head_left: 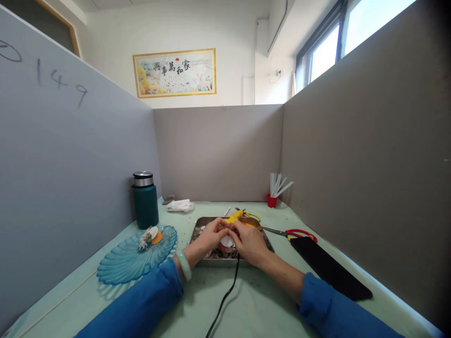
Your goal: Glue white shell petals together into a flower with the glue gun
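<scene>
My left hand (214, 234) and my right hand (248, 240) meet above a metal tray (207, 264). Both have their fingertips pinched together; whatever lies between them is too small or hidden to make out. Just under the fingers shows a white round piece (227, 241), and I cannot tell whether it is held or lies in the tray. Small pinkish and white bits fill the tray's bottom. Behind my fingers, a yellow glue gun (235, 216) rests at the tray's far side. A black cord (225, 296) runs from the tray toward me.
On the left are a blue fluted glass plate (123, 263) bearing small decorations and a green flask (145, 206). Red-handled scissors (301, 233) and a black strip (329, 267) lie right. Behind stand a red cup (272, 201) of white sticks and a white packet (180, 205). Grey partitions enclose the table.
</scene>
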A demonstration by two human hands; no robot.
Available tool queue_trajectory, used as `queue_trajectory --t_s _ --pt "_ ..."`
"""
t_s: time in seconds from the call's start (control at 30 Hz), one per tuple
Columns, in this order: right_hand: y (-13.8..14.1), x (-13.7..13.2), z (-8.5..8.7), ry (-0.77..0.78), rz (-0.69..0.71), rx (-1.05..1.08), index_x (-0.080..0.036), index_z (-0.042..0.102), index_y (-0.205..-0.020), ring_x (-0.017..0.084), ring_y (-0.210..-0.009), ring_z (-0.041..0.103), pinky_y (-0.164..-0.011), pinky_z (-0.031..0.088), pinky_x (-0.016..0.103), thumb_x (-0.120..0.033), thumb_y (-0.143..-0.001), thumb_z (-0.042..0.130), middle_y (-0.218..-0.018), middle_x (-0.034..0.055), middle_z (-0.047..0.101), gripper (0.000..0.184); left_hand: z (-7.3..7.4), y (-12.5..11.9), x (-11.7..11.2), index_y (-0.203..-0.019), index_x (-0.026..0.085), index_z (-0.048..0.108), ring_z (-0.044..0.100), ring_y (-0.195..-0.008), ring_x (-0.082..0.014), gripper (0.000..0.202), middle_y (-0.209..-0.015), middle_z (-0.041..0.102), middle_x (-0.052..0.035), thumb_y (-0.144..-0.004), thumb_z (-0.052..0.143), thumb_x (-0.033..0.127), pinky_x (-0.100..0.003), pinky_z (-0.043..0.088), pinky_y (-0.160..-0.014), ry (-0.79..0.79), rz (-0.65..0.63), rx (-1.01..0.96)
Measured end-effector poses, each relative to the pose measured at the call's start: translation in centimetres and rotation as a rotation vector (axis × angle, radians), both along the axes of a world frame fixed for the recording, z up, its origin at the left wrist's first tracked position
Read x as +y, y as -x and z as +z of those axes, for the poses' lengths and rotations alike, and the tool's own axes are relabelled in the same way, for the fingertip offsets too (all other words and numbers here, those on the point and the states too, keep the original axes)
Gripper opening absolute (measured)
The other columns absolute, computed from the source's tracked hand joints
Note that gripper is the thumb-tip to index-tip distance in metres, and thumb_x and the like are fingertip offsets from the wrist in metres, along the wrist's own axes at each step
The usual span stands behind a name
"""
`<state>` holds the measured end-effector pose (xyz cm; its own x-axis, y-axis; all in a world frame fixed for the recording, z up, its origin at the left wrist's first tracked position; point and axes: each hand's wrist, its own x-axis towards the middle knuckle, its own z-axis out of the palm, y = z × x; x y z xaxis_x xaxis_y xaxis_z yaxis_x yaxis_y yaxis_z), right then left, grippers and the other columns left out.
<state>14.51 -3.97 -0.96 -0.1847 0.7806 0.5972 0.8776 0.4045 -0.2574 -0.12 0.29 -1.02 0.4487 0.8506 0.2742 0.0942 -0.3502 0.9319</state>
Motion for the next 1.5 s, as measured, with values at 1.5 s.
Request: queue_trajectory --t_s 1.5 --pt "-0.06 0.24 -0.23 -0.021 -0.005 0.041 -0.021 0.054 -0.086 0.014 -0.07 0.057 -0.058 0.029 0.022 -0.037 -0.086 0.039 -0.075 0.0014 0.063 0.022 -0.04 -0.09 0.04 -0.085 0.015 0.046 0.052 -0.052 -0.0113 0.028 -0.067 0.053 0.0002 -0.07 0.056 0.037 -0.022 0.044 -0.04 0.006 0.003 -0.032"
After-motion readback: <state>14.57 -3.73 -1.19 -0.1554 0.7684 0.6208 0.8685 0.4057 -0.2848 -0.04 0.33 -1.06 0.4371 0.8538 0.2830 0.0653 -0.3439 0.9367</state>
